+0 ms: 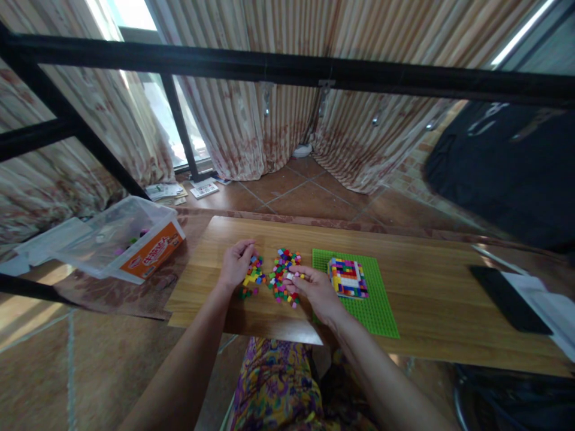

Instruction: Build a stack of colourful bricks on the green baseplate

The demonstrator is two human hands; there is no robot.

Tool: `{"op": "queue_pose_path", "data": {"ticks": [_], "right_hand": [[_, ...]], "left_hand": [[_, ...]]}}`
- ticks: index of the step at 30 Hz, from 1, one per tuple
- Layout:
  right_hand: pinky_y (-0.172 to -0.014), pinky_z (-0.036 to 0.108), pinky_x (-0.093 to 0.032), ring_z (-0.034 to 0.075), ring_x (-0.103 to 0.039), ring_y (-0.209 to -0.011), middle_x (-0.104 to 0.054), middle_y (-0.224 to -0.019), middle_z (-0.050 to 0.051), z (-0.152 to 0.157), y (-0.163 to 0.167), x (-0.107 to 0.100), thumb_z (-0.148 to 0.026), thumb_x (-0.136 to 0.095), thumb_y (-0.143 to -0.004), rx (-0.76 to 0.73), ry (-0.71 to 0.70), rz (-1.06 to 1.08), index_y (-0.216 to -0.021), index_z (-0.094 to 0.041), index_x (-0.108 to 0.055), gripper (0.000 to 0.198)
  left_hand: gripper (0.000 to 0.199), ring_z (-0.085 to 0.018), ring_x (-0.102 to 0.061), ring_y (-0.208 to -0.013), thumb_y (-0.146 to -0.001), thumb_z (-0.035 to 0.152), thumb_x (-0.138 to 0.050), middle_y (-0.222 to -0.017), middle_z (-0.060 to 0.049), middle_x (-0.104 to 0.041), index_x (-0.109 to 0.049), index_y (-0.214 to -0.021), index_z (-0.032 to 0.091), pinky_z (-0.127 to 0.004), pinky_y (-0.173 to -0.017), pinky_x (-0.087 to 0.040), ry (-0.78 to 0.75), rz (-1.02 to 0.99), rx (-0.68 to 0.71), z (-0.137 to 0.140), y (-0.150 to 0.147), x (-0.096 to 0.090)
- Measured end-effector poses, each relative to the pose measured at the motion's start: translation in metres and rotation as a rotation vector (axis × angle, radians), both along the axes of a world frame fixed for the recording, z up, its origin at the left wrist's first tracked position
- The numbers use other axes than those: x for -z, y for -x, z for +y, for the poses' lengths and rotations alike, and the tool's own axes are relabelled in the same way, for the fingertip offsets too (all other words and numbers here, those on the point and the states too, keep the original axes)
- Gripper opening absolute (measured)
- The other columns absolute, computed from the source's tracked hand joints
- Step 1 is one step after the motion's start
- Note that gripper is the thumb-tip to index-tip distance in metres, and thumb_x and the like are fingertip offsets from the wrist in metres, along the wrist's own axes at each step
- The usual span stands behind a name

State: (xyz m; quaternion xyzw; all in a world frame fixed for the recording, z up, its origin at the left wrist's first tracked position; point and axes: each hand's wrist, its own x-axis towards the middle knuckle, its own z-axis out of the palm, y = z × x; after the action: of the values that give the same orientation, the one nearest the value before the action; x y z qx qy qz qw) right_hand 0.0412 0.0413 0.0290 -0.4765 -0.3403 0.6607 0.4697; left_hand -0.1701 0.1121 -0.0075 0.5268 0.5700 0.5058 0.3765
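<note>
Two loose heaps of small coloured toy bricks lie on the wooden table. My left hand (237, 263) is at the left heap (256, 274), its fingers curled together; whatever is between them is hidden. Over the right edge of the other heap (281, 287), my right hand (312, 287) pinches a small white toy brick (290, 276) between thumb and fingers. Just right of that hand, a green baseplate (375, 311) lies flat. A low block of multicoloured bricks (348, 278) is built on it, with white pieces in the middle.
The narrow wooden table (431, 287) runs to the right, where a black tablet-like slab (510, 299) and white papers (539, 299) lie. A clear plastic bin (112, 239) with an orange label stands left of the table. A black metal bar (215, 58) crosses ahead, before striped curtains.
</note>
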Motion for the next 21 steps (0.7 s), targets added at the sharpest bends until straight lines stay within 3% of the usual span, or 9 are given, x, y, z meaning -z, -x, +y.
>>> {"op": "queue_pose_path", "data": {"ticks": [9, 15, 21], "right_hand": [[-0.063, 0.031, -0.059, 0.017, -0.070, -0.063, -0.074, -0.074, 0.006, 0.003, 0.003, -0.001, -0.043, -0.086, -0.056, 0.014, -0.024, 0.002, -0.086, -0.016, -0.074, 0.043], [-0.066, 0.032, -0.060, 0.018, -0.071, -0.066, -0.074, -0.072, 0.004, 0.010, 0.001, -0.001, -0.035, -0.084, -0.059, 0.016, 0.002, -0.040, -0.089, -0.016, -0.073, 0.036], [-0.059, 0.027, -0.059, 0.013, -0.067, -0.059, -0.072, -0.067, 0.003, 0.022, 0.003, -0.002, -0.031, -0.082, -0.064, -0.090, 0.044, -0.014, -0.090, -0.015, -0.072, 0.032]], "left_hand": [[0.040, -0.011, -0.058, -0.055, -0.079, 0.050, -0.060, -0.068, -0.001, -0.068, -0.069, -0.099, 0.017, -0.022, -0.051, -0.046, 0.002, -0.014, 0.003, 0.001, 0.001, 0.003], [0.039, -0.011, -0.058, -0.056, -0.080, 0.048, -0.059, -0.069, -0.002, -0.068, -0.069, -0.101, 0.017, -0.020, -0.049, -0.044, 0.020, -0.013, 0.008, 0.001, 0.001, 0.002], [0.039, -0.012, -0.057, -0.054, -0.080, 0.047, -0.058, -0.070, -0.002, -0.068, -0.069, -0.102, 0.017, -0.021, -0.050, -0.044, 0.022, -0.005, 0.006, 0.000, 0.000, 0.001]]}}
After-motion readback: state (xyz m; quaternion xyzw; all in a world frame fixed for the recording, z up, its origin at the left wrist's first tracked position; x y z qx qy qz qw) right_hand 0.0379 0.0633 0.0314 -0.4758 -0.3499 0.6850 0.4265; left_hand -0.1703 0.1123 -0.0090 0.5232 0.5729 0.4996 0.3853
